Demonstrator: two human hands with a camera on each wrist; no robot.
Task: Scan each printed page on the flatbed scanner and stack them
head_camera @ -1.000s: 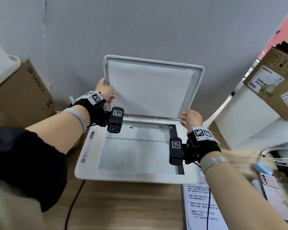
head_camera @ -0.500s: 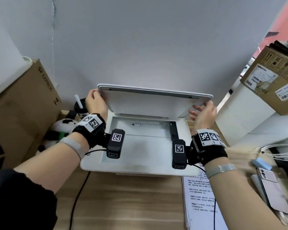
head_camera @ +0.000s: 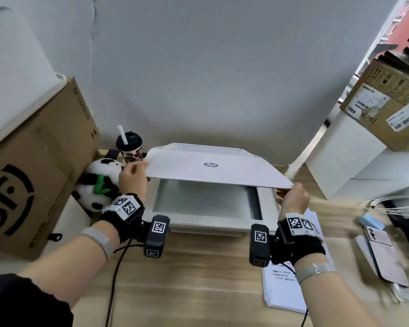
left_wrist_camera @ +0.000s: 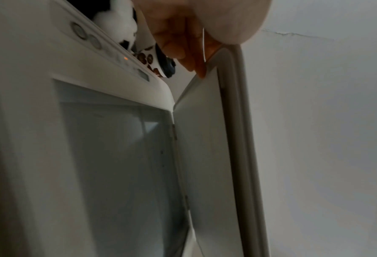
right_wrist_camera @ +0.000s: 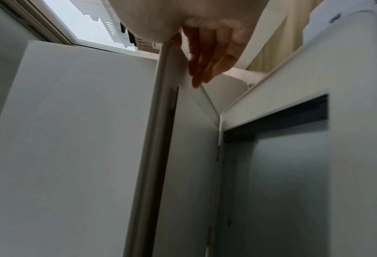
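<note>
A white HP flatbed scanner [head_camera: 267, 204] sits on the wooden desk, its lid [head_camera: 210, 171] tilted partway down over the glass [head_camera: 203, 199]. My left hand [head_camera: 134, 177] pinches the lid's front left corner, and in the left wrist view the fingers [left_wrist_camera: 176, 43] lie under the lid [left_wrist_camera: 205, 139] edge. My right hand [head_camera: 293, 197] pinches the front right corner; in the right wrist view its fingers [right_wrist_camera: 207, 57] lie under the lid [right_wrist_camera: 189, 139]. A stack of printed pages [head_camera: 283, 289] lies on the desk under my right forearm.
A large SF Express cardboard box [head_camera: 33, 173], a panda plush [head_camera: 99, 185] and a cup with a straw [head_camera: 129, 147] crowd the scanner's left. A phone [head_camera: 383, 251], white cables [head_camera: 397, 204] and stacked boxes [head_camera: 340, 161] lie to the right. A black cord [head_camera: 113, 279] crosses the desk.
The lid has swung from nearly upright down to a shallow angle over the glass. Both hands moved down and toward me with its front corners.
</note>
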